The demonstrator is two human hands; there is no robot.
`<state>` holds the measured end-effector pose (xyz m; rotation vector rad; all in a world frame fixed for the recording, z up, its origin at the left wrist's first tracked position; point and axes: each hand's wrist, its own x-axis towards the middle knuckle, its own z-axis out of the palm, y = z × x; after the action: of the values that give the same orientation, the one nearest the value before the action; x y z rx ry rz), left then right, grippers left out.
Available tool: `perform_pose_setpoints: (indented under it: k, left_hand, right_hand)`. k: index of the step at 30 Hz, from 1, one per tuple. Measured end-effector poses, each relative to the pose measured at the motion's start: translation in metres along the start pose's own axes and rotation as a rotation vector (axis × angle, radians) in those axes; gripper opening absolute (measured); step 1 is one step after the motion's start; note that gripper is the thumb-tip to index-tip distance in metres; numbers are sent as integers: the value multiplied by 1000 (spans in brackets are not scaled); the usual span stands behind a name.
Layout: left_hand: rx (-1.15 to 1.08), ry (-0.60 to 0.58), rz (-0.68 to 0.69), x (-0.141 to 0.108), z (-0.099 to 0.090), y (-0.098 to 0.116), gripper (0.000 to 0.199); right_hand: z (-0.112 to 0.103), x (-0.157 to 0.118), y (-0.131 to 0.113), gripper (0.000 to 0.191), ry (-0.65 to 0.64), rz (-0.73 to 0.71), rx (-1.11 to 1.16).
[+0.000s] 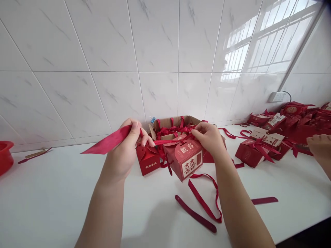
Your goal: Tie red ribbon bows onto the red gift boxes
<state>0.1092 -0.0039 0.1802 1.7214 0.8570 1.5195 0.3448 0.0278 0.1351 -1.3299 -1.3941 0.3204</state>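
A red gift box (184, 155) with pale Chinese lettering hangs tilted in front of me, its top crossed by a red ribbon (165, 141). My left hand (126, 148) is closed on the ribbon, and a wide flat tail of it sticks out to the left past the thumb. At the box's top right, my right hand (209, 137) pinches the ribbon at its bow or knot; the fingertips partly hide that spot. Behind and left of it stands another red box (148, 159) on the table.
An open cardboard carton (191, 120) holding ribboned boxes stands by the tiled wall. Loose ribbon (204, 203) and a dark red strap (196, 214) lie in front. Finished-looking boxes (250, 151) are piled right, near another person's hand (320, 150). A red basin (5, 156) sits far left.
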Motion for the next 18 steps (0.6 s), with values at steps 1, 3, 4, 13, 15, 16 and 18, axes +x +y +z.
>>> perform_pose_setpoints:
  k: [1, 3, 4, 13, 15, 16, 18]
  left_hand:
    - [6, -2, -7, 0, 1, 0, 36]
    - [22, 5, -25, -1, 4, -1, 37]
    - [34, 13, -34, -1, 6, -1, 37]
    - [208, -2, -153, 5, 2, -5, 41]
    - [210, 3, -152, 5, 1, -5, 40]
    - [207, 9, -154, 5, 1, -5, 40]
    - [200, 25, -155, 6, 1, -5, 38]
  right_hand:
    - [-3, 1, 1, 13, 16, 5, 30]
    - [-10, 1, 2, 15, 39, 9, 81]
    - [-12, 1, 1, 15, 51, 8, 101]
    - [-20, -2, -7, 18, 169, -11, 229]
    - [-19, -2, -6, 18, 184, -12, 235]
    - [-19, -1, -6, 18, 186, -10, 238]
    - [-19, -1, -6, 18, 184, 0, 241]
